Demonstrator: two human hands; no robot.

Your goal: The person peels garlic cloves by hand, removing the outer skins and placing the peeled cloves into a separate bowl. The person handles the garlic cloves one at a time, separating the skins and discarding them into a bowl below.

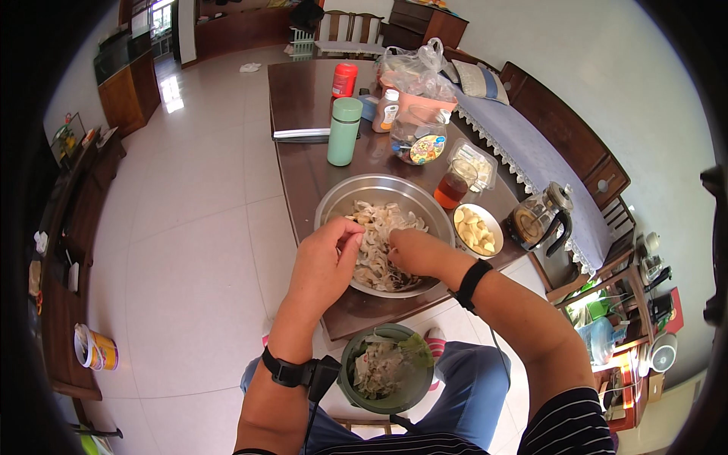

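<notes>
A wide stainless steel basin (329, 195) stands near the table's corner, with a heap of dry, papery garlic skins (372, 250) inside. Above its left rim is my left hand (333, 250), thumb and forefinger drawn together; whether a small piece is between them cannot be made out. My right hand (412, 250) dips into the skins, its fingertips mostly hidden. Right of the basin, a white bowl (499, 242) holds peeled garlic cloves (475, 230). Between my knees, a grey-green waste bin (421, 392) contains more pale skins and some green scraps.
A glass of dark tea (452, 187), a clear plastic box (483, 153), a large jar (418, 136) and a green flask (344, 133) stand behind the basin. A glass pot (537, 219) sits at the table's right edge. A bench (529, 136) runs alongside.
</notes>
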